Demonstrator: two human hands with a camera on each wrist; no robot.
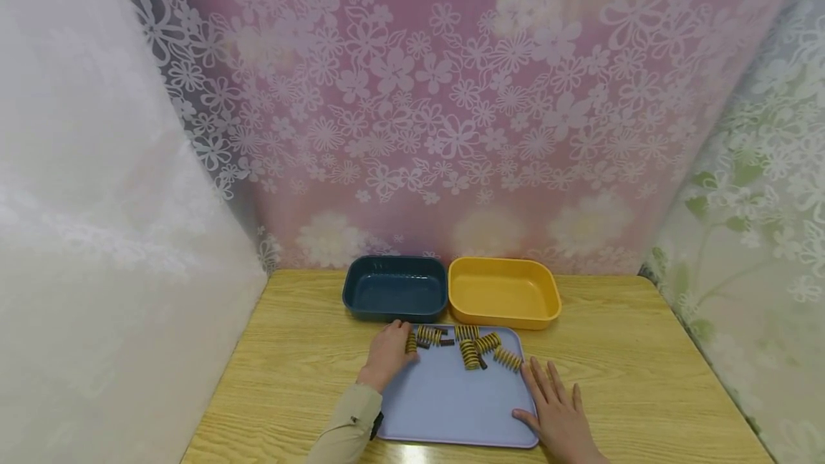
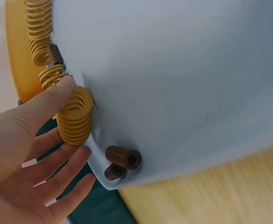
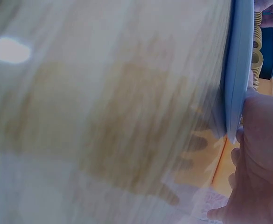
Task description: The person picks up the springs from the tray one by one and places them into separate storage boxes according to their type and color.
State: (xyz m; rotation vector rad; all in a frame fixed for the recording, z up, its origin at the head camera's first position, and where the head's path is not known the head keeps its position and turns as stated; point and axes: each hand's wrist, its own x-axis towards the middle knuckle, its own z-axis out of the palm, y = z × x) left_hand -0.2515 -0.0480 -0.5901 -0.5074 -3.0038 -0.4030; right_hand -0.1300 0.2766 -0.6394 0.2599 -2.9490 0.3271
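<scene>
At the tray's far left, my left hand (image 1: pixel 389 349) pinches a yellow coil spring (image 2: pixel 74 123) between thumb and fingers. That spring is over the rim of the pale blue tray (image 1: pixel 464 407). Two small brown springs (image 2: pixel 123 157) lie in the tray corner beside these fingers. More yellow springs (image 1: pixel 470 355) are spread along the tray's far side, with small dark springs (image 1: pixel 447 342) among them. My right hand (image 1: pixel 559 414) rests with spread, straight fingers at the tray's right edge, fingertips close to a yellow spring (image 1: pixel 507 359).
Behind the tray stand a dark blue bin (image 1: pixel 394 315) on the left and a yellow bin (image 1: pixel 505 321) on the right, side by side. All sit on a wood-grain table (image 1: pixel 644 378). Flowered curtains (image 1: pixel 451 92) hang behind and at both sides.
</scene>
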